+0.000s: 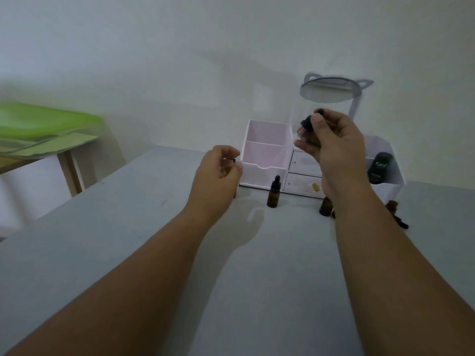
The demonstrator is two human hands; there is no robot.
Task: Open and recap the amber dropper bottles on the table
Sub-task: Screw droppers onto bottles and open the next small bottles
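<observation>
Head camera is looking down along my two bare arms, which are reaching out over the grey desk (128, 227). My left hand (218, 173) is hovering above the desk with its fingers curling in. A tiny dark bit is peeking out at the fingertips, and I cannot tell if the hand is holding anything. My right hand (334, 145) is hovering higher up and pinching a black dropper cap (306, 122), whose clear glass tube (300, 134) is pointing down.

Past my hands, near the far edge of the desk, one amber dropper bottle (273, 195) is standing up straight with its cap on. Another amber bottle (325, 206) is peeking out from behind my right wrist. A third dark bottle (392, 204) is sitting further right, with a small black piece (401, 222) lying just beside it.

At the far edge a white and pink drawer box (267, 155) is standing by the wall. A black bottle (380, 168) is sitting at its right side, and a round mirror with cat ears (329, 89) is above it. Far left, a green tray (38, 122) is resting on a wooden side table (69, 173).
</observation>
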